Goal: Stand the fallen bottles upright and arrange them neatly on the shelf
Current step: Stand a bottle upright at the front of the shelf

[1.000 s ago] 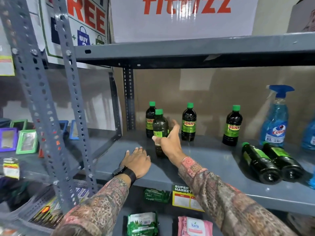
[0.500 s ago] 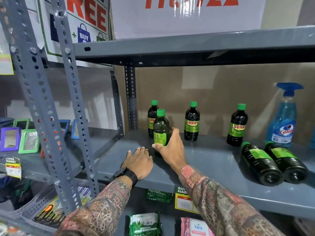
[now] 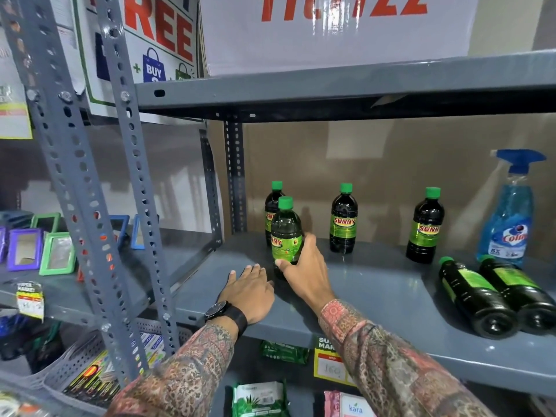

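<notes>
Dark bottles with green caps and green SUNNY labels stand on the grey shelf (image 3: 376, 284). My right hand (image 3: 307, 272) grips the lower part of an upright front bottle (image 3: 285, 233), which stands just ahead of a back-corner bottle (image 3: 272, 203). Two more upright bottles (image 3: 344, 218) (image 3: 425, 225) stand along the back. Two fallen bottles (image 3: 472, 296) (image 3: 517, 291) lie side by side at the right, bases toward me. My left hand (image 3: 248, 291) rests flat on the shelf, fingers spread, left of the held bottle.
A blue Colin spray bottle (image 3: 510, 218) stands at the far right back. A perforated grey upright (image 3: 135, 191) rises at the left, with small framed mirrors (image 3: 39, 248) on the neighbouring shelf. The upper shelf edge (image 3: 331, 85) hangs overhead. Packets and a yellow price tag (image 3: 329, 359) sit below.
My right hand has closed around the front bottle's lower body and shifted it slightly. The left hand stays flat on the shelf. The camera has moved a little left.
</notes>
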The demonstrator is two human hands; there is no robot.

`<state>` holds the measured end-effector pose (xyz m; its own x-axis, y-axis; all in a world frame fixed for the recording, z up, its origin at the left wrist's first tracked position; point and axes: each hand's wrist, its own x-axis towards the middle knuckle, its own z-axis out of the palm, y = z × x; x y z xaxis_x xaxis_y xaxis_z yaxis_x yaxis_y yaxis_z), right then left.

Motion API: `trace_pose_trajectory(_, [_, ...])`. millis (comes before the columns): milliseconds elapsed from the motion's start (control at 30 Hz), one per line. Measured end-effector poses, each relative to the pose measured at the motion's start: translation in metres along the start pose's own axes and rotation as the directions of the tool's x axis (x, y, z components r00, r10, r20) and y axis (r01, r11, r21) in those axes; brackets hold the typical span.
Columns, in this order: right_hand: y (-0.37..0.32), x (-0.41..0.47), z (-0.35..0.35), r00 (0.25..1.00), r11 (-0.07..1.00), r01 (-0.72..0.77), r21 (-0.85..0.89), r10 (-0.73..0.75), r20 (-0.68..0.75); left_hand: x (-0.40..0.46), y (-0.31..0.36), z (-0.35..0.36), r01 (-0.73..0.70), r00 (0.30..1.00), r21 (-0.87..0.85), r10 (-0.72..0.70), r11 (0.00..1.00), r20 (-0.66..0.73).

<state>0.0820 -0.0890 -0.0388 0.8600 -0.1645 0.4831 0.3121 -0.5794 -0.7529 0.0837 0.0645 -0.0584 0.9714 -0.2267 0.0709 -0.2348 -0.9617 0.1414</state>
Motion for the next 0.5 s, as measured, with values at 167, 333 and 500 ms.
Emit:
trace_pose_trajectory(167, [0.0014,0.0019,0.001,1.0,0.999,-0.008,-0.031,0.008,-0.011,0.0006,0.0004,-0.0007,0.01,1.0,-0.009,-0.01,1.0,0.0])
trace_pose_trajectory(333, [0.0007,0.0021,0.0013,0.999,0.998,-0.023,-0.05,0.022,-0.029,-0.0003,0.0001,-0.0006,0.011,1.0,-0.02,-0.011,1.0,0.002])
trace_pose_trajectory(500, [0.0017,0.0051,0.0024,0.999,0.997,-0.045,-0.065,0.045,-0.003,0.0002,-0.0001,-0.0001,0.016,1.0,-0.026,-0.016,1.0,0.013])
